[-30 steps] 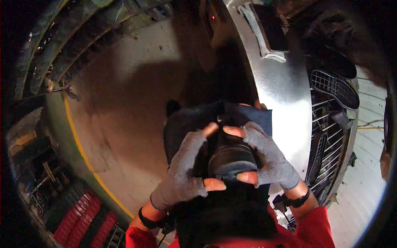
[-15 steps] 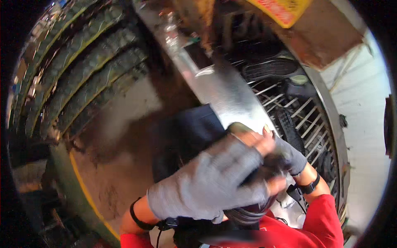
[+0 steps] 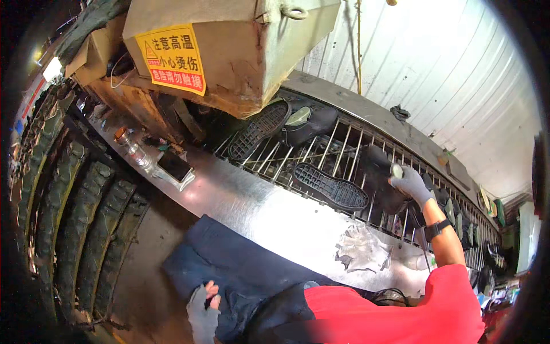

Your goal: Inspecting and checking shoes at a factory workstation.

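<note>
My right hand (image 3: 411, 186), in a grey fingerless glove, reaches over the conveyor rack (image 3: 342, 150). Its fingers are closed on a dark shoe upper (image 3: 375, 172), smeared by motion, with a pale round end beside the fingers. Beside it on the bars lies a black shoe sole (image 3: 331, 186), tread up. Low over my dark trousers hangs my left hand (image 3: 203, 312), also gloved, fingers loosely bent and nothing seen in them. Farther along the rack are a larger sole (image 3: 259, 131) and a dark shoe upper with a pale green top (image 3: 309, 123).
A beige metal hood (image 3: 229, 54) with a yellow and red label overhangs the rack's far end. On the metal ledge (image 3: 240, 192) lie a phone (image 3: 175, 166), a glass jar (image 3: 139, 156) and a crumpled pale cloth (image 3: 362, 247). Stacked racks of dark pieces (image 3: 80, 229) stand left.
My hands, together over the ledge before, are now apart. The right has gone out over the rack with the shoe upper; the left has dropped towards my lap. The view has swung right.
</note>
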A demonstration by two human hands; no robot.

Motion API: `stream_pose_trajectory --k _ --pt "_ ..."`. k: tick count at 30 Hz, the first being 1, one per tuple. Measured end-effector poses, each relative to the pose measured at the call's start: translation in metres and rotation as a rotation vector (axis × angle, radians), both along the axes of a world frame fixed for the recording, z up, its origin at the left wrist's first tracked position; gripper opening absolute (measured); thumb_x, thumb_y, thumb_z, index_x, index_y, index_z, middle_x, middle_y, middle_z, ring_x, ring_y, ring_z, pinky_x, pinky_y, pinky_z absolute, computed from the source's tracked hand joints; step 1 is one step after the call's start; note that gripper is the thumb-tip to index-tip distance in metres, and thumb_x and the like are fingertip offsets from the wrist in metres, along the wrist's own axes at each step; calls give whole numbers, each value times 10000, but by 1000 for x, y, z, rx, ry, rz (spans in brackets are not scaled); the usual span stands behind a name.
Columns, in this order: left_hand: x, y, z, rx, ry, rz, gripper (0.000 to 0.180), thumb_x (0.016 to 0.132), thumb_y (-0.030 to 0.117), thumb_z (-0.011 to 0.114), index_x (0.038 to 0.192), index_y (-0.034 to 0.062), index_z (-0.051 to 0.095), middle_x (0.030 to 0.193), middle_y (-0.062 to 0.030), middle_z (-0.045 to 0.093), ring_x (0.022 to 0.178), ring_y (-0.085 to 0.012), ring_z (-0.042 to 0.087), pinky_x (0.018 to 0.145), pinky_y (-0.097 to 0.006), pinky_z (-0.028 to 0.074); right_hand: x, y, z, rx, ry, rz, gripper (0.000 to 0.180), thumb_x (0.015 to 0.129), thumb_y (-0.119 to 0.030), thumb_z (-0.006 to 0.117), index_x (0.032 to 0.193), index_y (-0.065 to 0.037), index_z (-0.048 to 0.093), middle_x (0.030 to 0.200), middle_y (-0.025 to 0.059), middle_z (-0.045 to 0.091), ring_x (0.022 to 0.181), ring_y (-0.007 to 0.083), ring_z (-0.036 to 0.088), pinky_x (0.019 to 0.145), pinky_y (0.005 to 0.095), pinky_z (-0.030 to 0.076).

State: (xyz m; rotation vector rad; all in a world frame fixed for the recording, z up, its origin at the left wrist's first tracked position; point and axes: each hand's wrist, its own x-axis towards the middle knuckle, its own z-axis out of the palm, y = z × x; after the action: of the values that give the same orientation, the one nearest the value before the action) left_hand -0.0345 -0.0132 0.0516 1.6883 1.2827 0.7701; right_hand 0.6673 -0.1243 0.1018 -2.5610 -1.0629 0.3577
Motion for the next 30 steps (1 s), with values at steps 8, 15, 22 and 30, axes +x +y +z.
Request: stream_pose_trajectory --k 8,15,22,30 --pt "31 7 13 -162 -202 106 321 1033 112 636 1302 -52 701 1118 -165 754 956 -214 719 860 -331 581 -122 93 -56 287 -148 508 881 784 -428 873 1508 -76 514 1423 214 565 1364 421 511 1159 496 418" --pt "42 25 -20 -435 -649 177 578 1111 431 554 1420 -57 571 1206 -204 709 1056 -274 718 926 -407 608 -196 181 -26 136 -37 642 873 665 -475 905 1368 -43 619 1217 227 691 1132 422 665 1004 495 512" --pt "74 33 -31 -652 -788 143 472 1057 308 662 1400 -12 606 1241 -76 705 1101 -194 674 979 -343 544 -302 254 21 597 108 1675 639 853 -671 707 1044 -63 757 1295 207 637 1225 424 580 1028 525 463" --pt "74 -12 -64 -448 -572 350 405 1015 174 679 1375 -5 634 1289 -51 687 1135 -164 620 1022 -327 487 -188 304 -44 213 -661 1084 391 755 -375 811 956 -40 794 1049 166 696 1077 377 637 922 511 505"
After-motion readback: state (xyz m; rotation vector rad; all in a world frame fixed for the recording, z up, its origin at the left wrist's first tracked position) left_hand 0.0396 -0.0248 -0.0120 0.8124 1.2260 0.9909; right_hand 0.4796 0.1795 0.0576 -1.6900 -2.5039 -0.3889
